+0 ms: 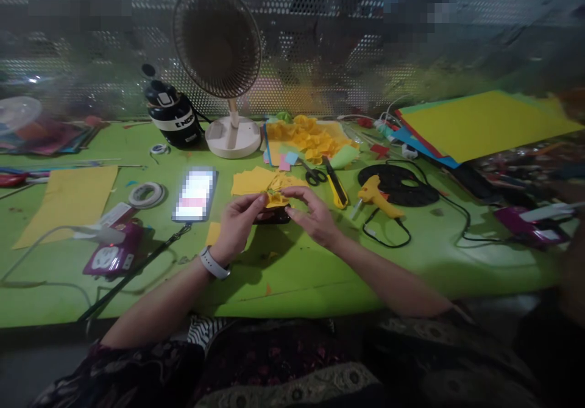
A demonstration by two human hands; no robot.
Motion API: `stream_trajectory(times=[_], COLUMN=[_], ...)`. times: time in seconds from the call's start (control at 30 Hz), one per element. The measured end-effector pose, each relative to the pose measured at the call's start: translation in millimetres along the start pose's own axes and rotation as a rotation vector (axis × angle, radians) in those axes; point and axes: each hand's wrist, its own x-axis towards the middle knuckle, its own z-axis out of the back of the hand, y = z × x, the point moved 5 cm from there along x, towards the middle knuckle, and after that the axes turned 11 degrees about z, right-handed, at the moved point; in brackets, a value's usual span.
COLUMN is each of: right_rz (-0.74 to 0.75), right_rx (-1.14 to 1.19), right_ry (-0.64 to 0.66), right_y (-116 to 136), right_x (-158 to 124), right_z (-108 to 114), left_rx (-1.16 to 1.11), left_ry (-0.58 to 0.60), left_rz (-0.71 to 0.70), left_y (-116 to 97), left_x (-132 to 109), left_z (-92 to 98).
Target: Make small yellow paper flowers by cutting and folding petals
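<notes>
A small folded piece of yellow crepe-like paper (276, 201) is held up over the front of the table. My left hand (241, 222) pinches its left end between thumb and fingers. On the other side, my right hand (314, 216) has its curved index finger and thumb at the paper's right end. Just behind lie flat yellow paper pieces (251, 181) in a loose stack. Below the hands, partly covered by them, rests a dark flat object (274, 218) that I cannot make out.
Scissors (315, 176), a yellow cutter knife (337, 187) and a glue gun (378, 197) lie to the right. Crumpled yellow paper pieces (311, 138) fill the back. Leftward are a phone (195, 194), a tape roll (146, 195) and a purple power socket (113, 255). A fan (233, 136) stands behind.
</notes>
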Motion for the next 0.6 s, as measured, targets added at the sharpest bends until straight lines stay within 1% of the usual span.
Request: stream_trajectory(times=[0.13,0.3,0.6], right_rz=[-0.021,-0.08,-0.13], right_rx=[0.101,0.22,0.234], right_ry=[-0.034,-0.057,-0.073], right_y=[-2.9,-7.4,-10.1], right_x=[-0.7,-0.6,-0.6], right_z=[0.8,0.4,-1.3], left_rx=[-0.114,-0.122,-0.11], left_ry=[0.011,0.023,0.055], left_rz=[0.029,0.018,-0.009], left_y=[1.4,2.3,2.0], left_x=[1.7,0.8,-0.5], left_z=[0.5,0.2,-1.0])
